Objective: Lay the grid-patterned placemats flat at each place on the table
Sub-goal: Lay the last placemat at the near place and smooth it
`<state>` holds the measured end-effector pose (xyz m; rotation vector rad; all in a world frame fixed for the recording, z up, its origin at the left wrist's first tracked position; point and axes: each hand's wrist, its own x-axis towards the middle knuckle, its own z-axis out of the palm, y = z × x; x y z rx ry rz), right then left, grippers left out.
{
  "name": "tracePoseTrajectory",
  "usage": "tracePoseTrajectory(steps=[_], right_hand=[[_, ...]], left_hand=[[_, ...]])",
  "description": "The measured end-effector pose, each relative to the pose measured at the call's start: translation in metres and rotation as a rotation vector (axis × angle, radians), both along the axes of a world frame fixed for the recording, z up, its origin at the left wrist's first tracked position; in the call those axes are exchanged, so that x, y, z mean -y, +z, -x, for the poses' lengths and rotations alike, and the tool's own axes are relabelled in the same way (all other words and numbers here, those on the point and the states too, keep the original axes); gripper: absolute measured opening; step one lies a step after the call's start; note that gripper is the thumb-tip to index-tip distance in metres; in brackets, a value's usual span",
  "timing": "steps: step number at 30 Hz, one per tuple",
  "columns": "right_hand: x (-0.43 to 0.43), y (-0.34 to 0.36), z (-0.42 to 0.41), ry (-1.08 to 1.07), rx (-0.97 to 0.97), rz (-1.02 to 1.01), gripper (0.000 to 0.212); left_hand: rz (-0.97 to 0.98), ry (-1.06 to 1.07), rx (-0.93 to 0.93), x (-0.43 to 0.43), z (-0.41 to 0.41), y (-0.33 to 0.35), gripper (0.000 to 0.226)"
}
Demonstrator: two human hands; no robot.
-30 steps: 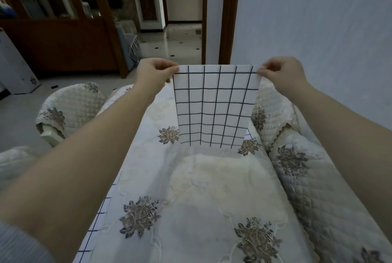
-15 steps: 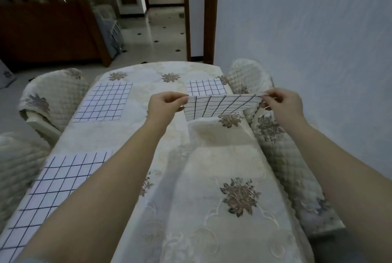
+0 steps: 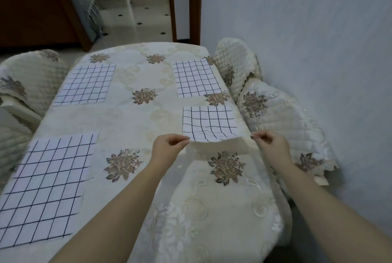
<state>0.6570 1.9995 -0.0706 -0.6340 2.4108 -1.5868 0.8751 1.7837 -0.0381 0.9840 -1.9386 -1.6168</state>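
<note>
On a table under a floral tablecloth [image 3: 135, 122], a person holds a grid-patterned placemat by its near edge

Quilted chair covers [image 3: 282, 118] flank the table, where three placemats lie flat (near left [image 3: 46, 190], far left [image 3: 87, 84], far right [image 3: 196, 78]). The held placemat [image 3: 209, 122] sits at the near right place, far part on the cloth, near edge lifted; the left hand [image 3: 167, 148] pinches its near left corner, the right hand [image 3: 271, 146] its near right corner

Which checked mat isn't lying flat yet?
The near-right placemat: the left hand and right hand pinch its raised near edge. The far-right placemat, far-left placemat and near-left placemat lie flat.
</note>
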Motion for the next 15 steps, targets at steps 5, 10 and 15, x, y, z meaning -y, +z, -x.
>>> tracePoseTrajectory(steps=[5,10,15], right_hand=[[-0.020,-0.025,-0.019,0.001,-0.005,-0.103,0.016],[-0.037,-0.041,-0.038,-0.005,0.032,-0.226,0.024],[-0.051,-0.050,-0.052,-0.006,0.073,-0.352,0.023]], left_hand=[[0.068,-0.122,0.144,-0.021,-0.014,-0.028,0.015],[0.040,-0.159,0.204,-0.038,-0.025,-0.050,0.023],[0.010,-0.190,0.291,-0.048,-0.033,-0.067,0.013]])
